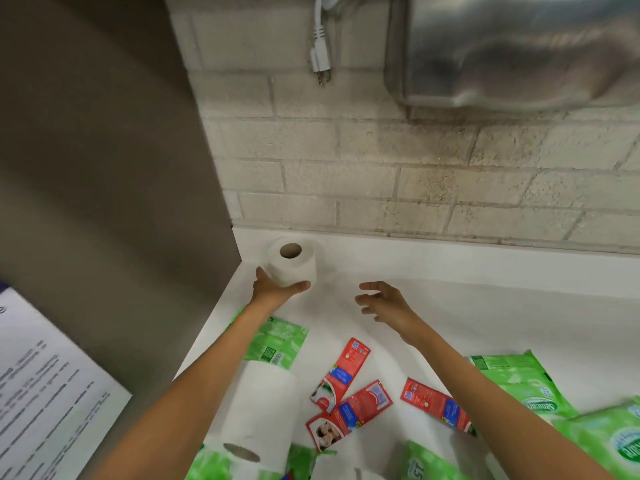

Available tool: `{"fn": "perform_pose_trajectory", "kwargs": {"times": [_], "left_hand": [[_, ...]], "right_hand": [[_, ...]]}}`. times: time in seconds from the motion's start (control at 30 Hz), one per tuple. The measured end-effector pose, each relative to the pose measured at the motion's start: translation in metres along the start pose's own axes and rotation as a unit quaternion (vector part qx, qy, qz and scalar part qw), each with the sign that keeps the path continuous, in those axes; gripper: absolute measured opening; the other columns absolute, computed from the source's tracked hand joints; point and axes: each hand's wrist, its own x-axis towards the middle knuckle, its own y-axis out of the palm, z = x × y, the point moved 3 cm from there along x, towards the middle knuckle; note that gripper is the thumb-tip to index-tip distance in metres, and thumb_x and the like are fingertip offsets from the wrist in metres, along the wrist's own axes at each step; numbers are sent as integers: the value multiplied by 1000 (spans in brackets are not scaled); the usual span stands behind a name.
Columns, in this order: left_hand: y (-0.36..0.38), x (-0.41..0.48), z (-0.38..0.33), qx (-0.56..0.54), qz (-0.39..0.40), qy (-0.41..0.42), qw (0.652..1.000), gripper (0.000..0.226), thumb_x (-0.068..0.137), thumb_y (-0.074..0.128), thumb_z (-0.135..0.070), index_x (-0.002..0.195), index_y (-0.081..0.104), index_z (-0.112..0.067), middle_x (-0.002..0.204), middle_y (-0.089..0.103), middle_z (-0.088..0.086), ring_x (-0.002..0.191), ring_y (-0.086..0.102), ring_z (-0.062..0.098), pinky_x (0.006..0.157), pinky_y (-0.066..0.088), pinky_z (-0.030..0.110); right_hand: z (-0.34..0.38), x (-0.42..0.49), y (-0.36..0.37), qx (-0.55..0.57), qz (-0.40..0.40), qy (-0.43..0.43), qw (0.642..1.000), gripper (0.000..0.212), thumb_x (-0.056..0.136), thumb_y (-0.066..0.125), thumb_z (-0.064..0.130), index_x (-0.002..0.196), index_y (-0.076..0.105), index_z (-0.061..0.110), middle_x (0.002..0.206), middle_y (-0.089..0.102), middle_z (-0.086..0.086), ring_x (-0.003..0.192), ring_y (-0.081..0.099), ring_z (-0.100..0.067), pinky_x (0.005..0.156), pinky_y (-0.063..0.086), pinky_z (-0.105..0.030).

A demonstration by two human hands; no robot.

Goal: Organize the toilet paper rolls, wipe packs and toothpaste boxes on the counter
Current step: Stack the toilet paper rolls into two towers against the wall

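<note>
While your left hand [277, 289] cups the near side of the upright white toilet paper roll [292, 263], thumb and fingers curled round it, that roll stands in the far-left corner of the white tabletop [450, 271], beside the grey partition panel [104, 168]. Count: two rolls, the second a bigger white roll [259, 410] lying on its side; three red toothpaste boxes [349, 410]; five green wipe packs [512, 382], some partly under your arms. Your right hand [384, 303] hovers, fingers spread, holding nothing.
</note>
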Motion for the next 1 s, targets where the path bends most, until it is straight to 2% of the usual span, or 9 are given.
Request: {"fn": "perform_pose_trajectory", "kwargs": {"times": [0.17, 0.23, 0.3, 0.43, 0.57, 0.67, 0.77, 0.9, 1.0], "left_hand": [[-17, -45, -8, 20, 8, 42, 999, 69, 77, 71, -36, 133, 40, -10, 135, 49, 11, 116, 51, 24, 90, 42, 30], [-24, -66, -16, 17, 4, 69, 997, 54, 79, 69, -35, 123, 50, -11, 126, 55, 11, 106, 56, 24, 83, 41, 27], [-30, -84, -21, 20, 0, 89, 996, 50, 78, 69, -35, 119, 52, -12, 122, 58, 11, 107, 57, 25, 84, 42, 28], [-45, -118, -13, 61, -27, 87, 994, 66, 74, 70, -43, 128, 44, -14, 127, 54, 10, 116, 53, 25, 91, 42, 30], [-52, -145, 16, 109, -8, 54, 993, 93, 69, 72, -50, 141, 25, -13, 143, 39, 10, 128, 43, 29, 104, 40, 38], [-48, -162, 43, 182, -4, 26, 983, 105, 67, 69, -58, 145, 15, -15, 147, 30, 15, 134, 34, 32, 108, 35, 43], [-39, -174, 60, 239, 5, 1, 971, 113, 66, 67, -63, 148, 5, -15, 153, 20, 16, 141, 22, 33, 110, 28, 42], [-32, -183, 70, 244, 8, -16, 970, 115, 61, 73, -61, 146, 8, -16, 144, 30, 19, 125, 45, 36, 99, 47, 42], [-30, -185, 73, 241, 11, -15, 970, 115, 60, 76, -55, 145, 9, -16, 137, 38, 18, 111, 57, 36, 90, 53, 43]], "right_hand": [[11, -34, 11, -28, 30, 22, 999, 37, 89, 57, 22, 125, 52, 14, 119, 64, -14, 90, 59, -20, 74, 42, -28], [16, -49, 14, -43, 38, 20, 998, 37, 90, 56, 22, 124, 52, 12, 116, 64, -16, 89, 58, -21, 71, 40, -28], [20, -63, 18, -53, 43, 17, 998, 36, 90, 55, 23, 124, 52, 11, 109, 64, -16, 85, 57, -21, 64, 40, -25], [20, -88, 34, -52, 69, 13, 996, 34, 91, 55, 20, 122, 52, 5, 101, 57, -13, 65, 54, -15, 49, 44, -14], [12, -105, 48, -81, 99, 30, 991, 36, 93, 52, 27, 123, 52, 8, 120, 61, -15, 82, 59, -21, 64, 46, -22], [8, -114, 54, -81, 102, 30, 991, 37, 94, 51, 27, 125, 51, 8, 124, 60, -16, 74, 57, -17, 66, 44, -24], [4, -122, 54, -81, 103, 33, 991, 38, 94, 51, 28, 126, 50, 8, 121, 61, -16, 83, 57, -21, 66, 42, -25], [0, -130, 51, -72, 103, 34, 992, 39, 93, 52, 27, 127, 49, 7, 114, 61, -14, 90, 56, -23, 70, 41, -27], [-1, -131, 49, -66, 103, 36, 992, 38, 94, 51, 26, 126, 50, 7, 110, 60, -11, 90, 57, -23, 69, 40, -27]]}}
